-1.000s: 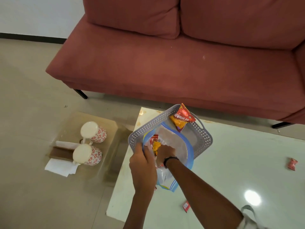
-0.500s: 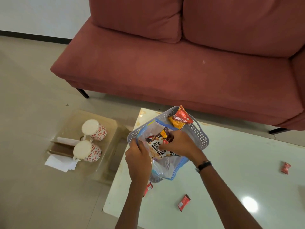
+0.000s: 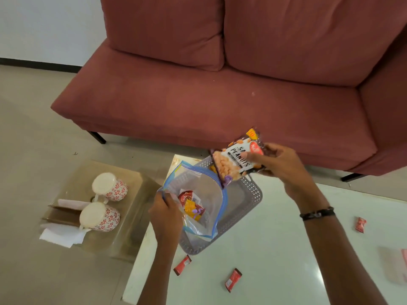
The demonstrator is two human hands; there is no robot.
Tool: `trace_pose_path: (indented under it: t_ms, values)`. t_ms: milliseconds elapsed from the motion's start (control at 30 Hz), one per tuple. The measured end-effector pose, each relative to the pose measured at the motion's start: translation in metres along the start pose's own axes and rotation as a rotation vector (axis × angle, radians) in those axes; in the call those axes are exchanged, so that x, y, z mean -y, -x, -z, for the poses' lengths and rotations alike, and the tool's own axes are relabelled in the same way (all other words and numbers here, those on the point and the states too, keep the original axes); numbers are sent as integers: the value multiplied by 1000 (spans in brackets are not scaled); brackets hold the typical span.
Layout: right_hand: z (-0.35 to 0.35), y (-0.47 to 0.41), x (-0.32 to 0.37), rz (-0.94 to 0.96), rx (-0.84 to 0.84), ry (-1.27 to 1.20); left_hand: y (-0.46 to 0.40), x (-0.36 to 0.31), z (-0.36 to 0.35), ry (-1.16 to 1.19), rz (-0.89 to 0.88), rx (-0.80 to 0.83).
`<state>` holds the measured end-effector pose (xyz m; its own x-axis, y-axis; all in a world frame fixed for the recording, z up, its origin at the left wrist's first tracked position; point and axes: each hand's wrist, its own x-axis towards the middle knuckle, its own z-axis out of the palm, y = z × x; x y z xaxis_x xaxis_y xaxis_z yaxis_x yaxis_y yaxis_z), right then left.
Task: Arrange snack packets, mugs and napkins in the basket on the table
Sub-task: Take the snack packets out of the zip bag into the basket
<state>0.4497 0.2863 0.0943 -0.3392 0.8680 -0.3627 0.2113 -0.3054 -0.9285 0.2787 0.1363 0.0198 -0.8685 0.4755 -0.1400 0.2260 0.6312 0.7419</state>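
A grey perforated basket (image 3: pixel 248 201) sits at the far left corner of the white table (image 3: pixel 275 249). My left hand (image 3: pixel 166 213) grips the rim of a clear zip bag (image 3: pixel 204 192) held open over the basket; a red and yellow snack packet (image 3: pixel 191 204) lies inside the bag. My right hand (image 3: pixel 279 164) holds a peanuts packet (image 3: pixel 236 160) above the basket's far edge. Two white mugs with red flowers (image 3: pixel 109 187) (image 3: pixel 99 216) stand on a low side table to the left, with white napkins (image 3: pixel 61 235) beside them.
Small red sachets lie on the table: two near the front (image 3: pixel 182 261) (image 3: pixel 233 282) and one at the right (image 3: pixel 360 224). A red sofa (image 3: pixel 220 95) stands behind the table. The glass side table (image 3: pixel 136 216) stands on the beige floor at the left.
My right hand has pulled the peanuts packet out of the zip bag and lifted it up and to the right. My left hand keeps holding the bag open.
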Motion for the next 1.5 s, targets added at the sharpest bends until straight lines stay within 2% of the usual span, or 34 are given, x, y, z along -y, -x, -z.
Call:
trace_pose_path:
  t_ms: [133,367,600,833,933,1000,1033,1100,1167,1233,1367,1433,1500]
  values:
    - [34,-21,-8,41,-163,-43,-8,9,-4,38,19,20]
    - [11,-85,-126,-119,-196,484,-8,14,-11,50,-19,66]
    - [-15,-110,-193,-202,-253,652,-12,21,-14,34,-73,86]
    - [-13,-100,-185,-107,-347,822,-15,25,-12,12,-73,101]
    - [-15,-83,-153,-24,-413,724,-13,23,-10,-53,-88,110]
    - [-26,-60,-115,117,-414,584,-11,20,-6,-101,-95,101]
    - [-36,-47,-94,199,-372,510,-10,19,-4,-109,-103,95]
    - [-63,-25,-57,290,-146,471,-8,15,-1,-124,-128,77]
    - [-100,-20,-46,247,204,652,-5,11,3,-158,-146,56]
    - [-139,-30,-59,231,429,947,-1,10,6,-159,-156,47]
    - [-186,-55,-114,214,664,1352,11,12,12,-150,-159,46]
    - [-197,-69,-148,193,674,1427,14,15,14,-130,-181,51]
    - [-203,-80,-174,222,598,1435,15,18,16,-101,-214,66]
